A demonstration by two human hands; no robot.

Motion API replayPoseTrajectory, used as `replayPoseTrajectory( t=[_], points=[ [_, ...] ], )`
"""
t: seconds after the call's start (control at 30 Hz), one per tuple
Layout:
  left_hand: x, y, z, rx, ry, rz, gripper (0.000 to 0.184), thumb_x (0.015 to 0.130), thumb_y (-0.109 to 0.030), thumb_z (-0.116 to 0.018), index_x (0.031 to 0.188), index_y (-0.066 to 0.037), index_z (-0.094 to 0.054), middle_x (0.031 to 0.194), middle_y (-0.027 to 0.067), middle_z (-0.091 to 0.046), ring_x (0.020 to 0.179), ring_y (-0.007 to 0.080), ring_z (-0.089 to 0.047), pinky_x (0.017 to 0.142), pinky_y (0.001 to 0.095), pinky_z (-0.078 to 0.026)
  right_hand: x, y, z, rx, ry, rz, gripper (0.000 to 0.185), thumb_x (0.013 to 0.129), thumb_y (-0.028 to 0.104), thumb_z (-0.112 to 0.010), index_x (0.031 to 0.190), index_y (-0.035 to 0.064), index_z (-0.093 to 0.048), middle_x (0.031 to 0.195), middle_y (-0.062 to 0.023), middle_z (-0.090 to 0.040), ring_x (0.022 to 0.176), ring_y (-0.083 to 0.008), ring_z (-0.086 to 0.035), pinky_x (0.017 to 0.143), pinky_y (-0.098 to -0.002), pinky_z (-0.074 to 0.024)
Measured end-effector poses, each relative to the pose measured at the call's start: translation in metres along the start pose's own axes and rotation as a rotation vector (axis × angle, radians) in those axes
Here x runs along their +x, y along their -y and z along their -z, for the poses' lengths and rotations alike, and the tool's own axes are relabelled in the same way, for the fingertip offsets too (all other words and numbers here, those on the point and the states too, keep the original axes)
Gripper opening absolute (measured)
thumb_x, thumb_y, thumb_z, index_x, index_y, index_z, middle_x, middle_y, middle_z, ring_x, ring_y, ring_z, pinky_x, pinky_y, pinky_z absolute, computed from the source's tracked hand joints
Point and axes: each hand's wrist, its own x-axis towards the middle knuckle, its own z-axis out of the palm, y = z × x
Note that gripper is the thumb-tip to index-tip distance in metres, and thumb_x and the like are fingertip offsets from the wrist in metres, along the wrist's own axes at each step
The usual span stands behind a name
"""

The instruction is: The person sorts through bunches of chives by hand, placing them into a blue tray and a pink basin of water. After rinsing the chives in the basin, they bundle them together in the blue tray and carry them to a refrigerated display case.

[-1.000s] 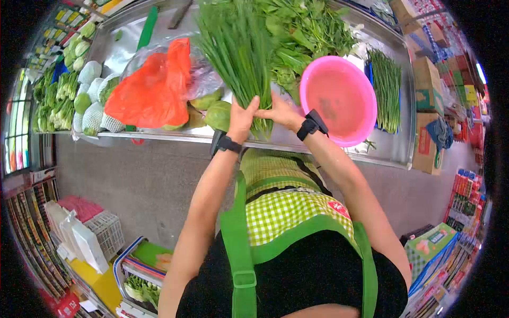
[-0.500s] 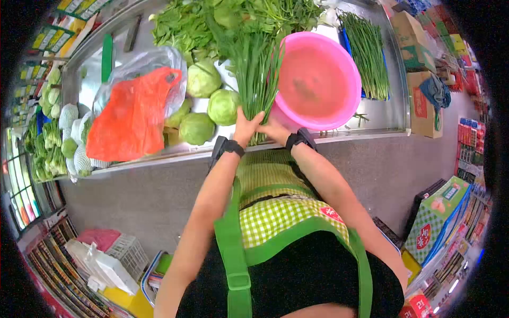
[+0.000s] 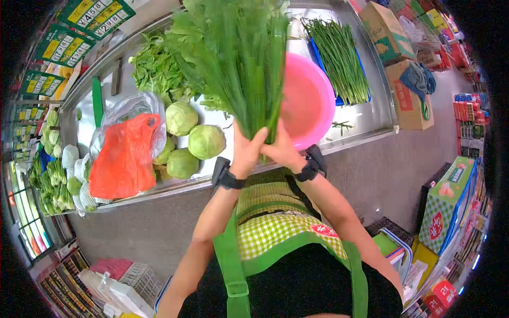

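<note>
Head view: left hand (image 3: pixel 247 152), right hand (image 3: pixel 283 150) clasp green bunch (image 3: pixel 252 74); blurred, perhaps chives.

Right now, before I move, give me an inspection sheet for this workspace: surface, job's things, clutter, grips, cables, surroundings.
Surface: metal counter, with green scraps beside the pink basin.
Job's things: long green bunch held up, partly hiding the basin; thinner green stalks lie in a blue tray.
Clutter: red bag over a clear plastic bag; round cabbages beside them.
Grips: left grip and right grip both closed around the bunch's lower stems.
Cables: nothing seen.
Surroundings: cardboard boxes past the counter's right end; price signs at upper left.
</note>
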Motion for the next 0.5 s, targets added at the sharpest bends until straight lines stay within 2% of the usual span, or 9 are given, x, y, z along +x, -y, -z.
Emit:
replayPoseTrajectory(
  t=[0.1, 0.17, 0.23, 0.3, 0.33, 0.37, 0.43, 0.47, 0.5],
  points=[
    [0.021, 0.014, -0.042, -0.075, 0.040, 0.013, 0.047, 0.078, -0.006, -0.060, 0.118, 0.001, -0.036, 0.109, 0.0100, -0.049, 0.098, 0.0172, -0.049, 0.084, 0.0306, -0.041, 0.004, -0.015, 0.041, -0.096, -0.094, -0.037, 0.069, 0.067, 0.007, -0.066, 0.124, -0.0008, -0.026, 0.116, -0.0135, -0.044, 0.105, -0.0205, -0.045, 0.090, -0.0337, -0.0383],
    [0.037, 0.048, -0.060, -0.025, 0.006, 0.106, 0.043, 0.080, -0.009, -0.060, 0.116, 0.000, -0.039, 0.107, 0.0103, -0.050, 0.096, 0.0170, -0.050, 0.081, 0.0313, -0.043, 0.010, -0.043, 0.067, 0.065, -0.149, -0.089, 0.068, 0.067, 0.007, -0.065, 0.123, -0.0003, -0.027, 0.115, -0.0144, -0.045, 0.105, -0.0215, -0.046, 0.089, -0.0343, -0.0386],
    [0.054, 0.087, -0.075, -0.121, 0.006, 0.176, 0.041, 0.081, -0.016, -0.060, 0.115, 0.000, -0.041, 0.108, 0.0111, -0.050, 0.095, 0.0187, -0.051, 0.079, 0.0324, -0.044, 0.017, -0.066, 0.090, 0.078, -0.120, -0.106, 0.065, 0.070, 0.006, -0.062, 0.124, -0.0007, -0.026, 0.116, -0.0154, -0.044, 0.108, -0.0234, -0.044, 0.092, -0.0351, -0.0361],
    [0.064, 0.104, -0.087, -0.242, -0.132, 0.482, 0.045, 0.084, -0.024, -0.057, 0.117, 0.000, -0.040, 0.108, 0.0127, -0.051, 0.095, 0.0210, -0.052, 0.079, 0.0338, -0.045, 0.022, -0.094, 0.101, 0.033, -0.158, -0.049, 0.059, 0.075, 0.004, -0.057, 0.124, -0.0034, -0.026, 0.116, -0.0156, -0.045, 0.111, -0.0241, -0.042, 0.094, -0.0352, -0.0335],
    [0.069, 0.112, -0.092, -0.204, -0.134, 0.583, 0.055, 0.086, -0.039, -0.050, 0.124, -0.002, -0.032, 0.117, 0.0141, -0.046, 0.102, 0.0243, -0.049, 0.083, 0.0366, -0.044, 0.023, -0.105, 0.104, 0.007, -0.182, -0.075, 0.056, 0.081, 0.012, -0.053, 0.127, -0.0038, -0.023, 0.119, -0.0187, -0.045, 0.113, -0.0278, -0.042, 0.096, -0.0353, -0.0322],
    [0.072, 0.117, -0.097, -0.200, -0.142, 0.586, 0.055, 0.086, -0.039, -0.050, 0.124, -0.002, -0.032, 0.117, 0.0141, -0.046, 0.102, 0.0243, -0.049, 0.083, 0.0366, -0.044, 0.023, -0.113, 0.105, 0.013, -0.177, -0.081, 0.056, 0.081, 0.012, -0.053, 0.127, -0.0038, -0.023, 0.119, -0.0187, -0.045, 0.113, -0.0278, -0.042, 0.096, -0.0353, -0.0322],
    [0.079, 0.126, -0.104, -0.029, -0.300, 0.706, 0.062, 0.086, -0.050, -0.042, 0.124, -0.002, -0.033, 0.117, 0.0132, -0.046, 0.102, 0.0244, -0.049, 0.082, 0.0377, -0.044, 0.023, -0.122, 0.104, -0.112, -0.345, -0.216, 0.060, 0.084, 0.023, -0.050, 0.131, -0.0011, -0.020, 0.124, -0.0232, -0.039, 0.116, -0.0315, -0.039, 0.096, -0.0356, -0.0310],
    [0.077, 0.132, -0.100, -0.087, -0.174, 0.602, 0.066, 0.085, -0.055, -0.036, 0.124, -0.001, -0.036, 0.114, 0.0123, -0.049, 0.101, 0.0243, -0.050, 0.081, 0.0378, -0.044, 0.023, -0.124, 0.105, -0.280, -0.361, -0.198, 0.066, 0.086, 0.032, -0.046, 0.133, 0.0004, -0.013, 0.118, -0.0302, -0.043, 0.109, -0.0392, -0.045, 0.092, -0.0400, -0.0354],
    [0.077, 0.144, -0.095, -0.081, -0.186, 0.608, 0.066, 0.085, -0.055, -0.036, 0.124, -0.001, -0.036, 0.114, 0.0123, -0.049, 0.101, 0.0243, -0.050, 0.081, 0.0378, -0.044, 0.024, -0.126, 0.107, -0.271, -0.354, -0.207, 0.066, 0.086, 0.032, -0.046, 0.133, 0.0004, -0.013, 0.118, -0.0302, -0.043, 0.109, -0.0392, -0.045, 0.092, -0.0400, -0.0354]
  ],
)
